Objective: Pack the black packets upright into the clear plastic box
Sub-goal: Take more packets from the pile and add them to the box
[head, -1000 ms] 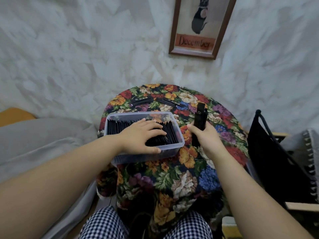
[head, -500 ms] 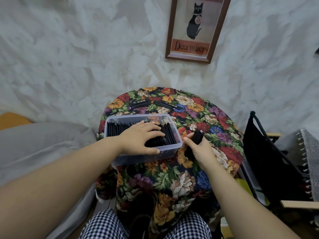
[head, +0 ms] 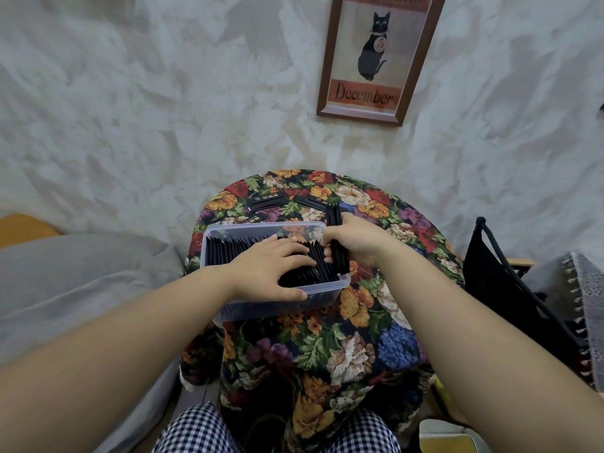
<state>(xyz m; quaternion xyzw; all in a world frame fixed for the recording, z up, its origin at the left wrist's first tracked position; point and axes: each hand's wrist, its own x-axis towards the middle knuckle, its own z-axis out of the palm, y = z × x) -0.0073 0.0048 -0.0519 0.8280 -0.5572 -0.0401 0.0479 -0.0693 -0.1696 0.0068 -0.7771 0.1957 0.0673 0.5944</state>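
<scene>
The box [head: 261, 226] sits on the counter [head: 359, 322], on a flowery cloth [head: 346, 361]. A row of packets [head: 228, 253] stands upright inside it. The left hand [head: 271, 269] lies on top of the row with its fingers spread and nearly straight. Its thumb rests on the near wall of the box. The right hand [head: 358, 243] has its fingers curled round a bunch [head: 340, 263] of black packets, held upright at the right end of the box. A few loose packets [head: 268, 202] lie flat behind the box.
</scene>
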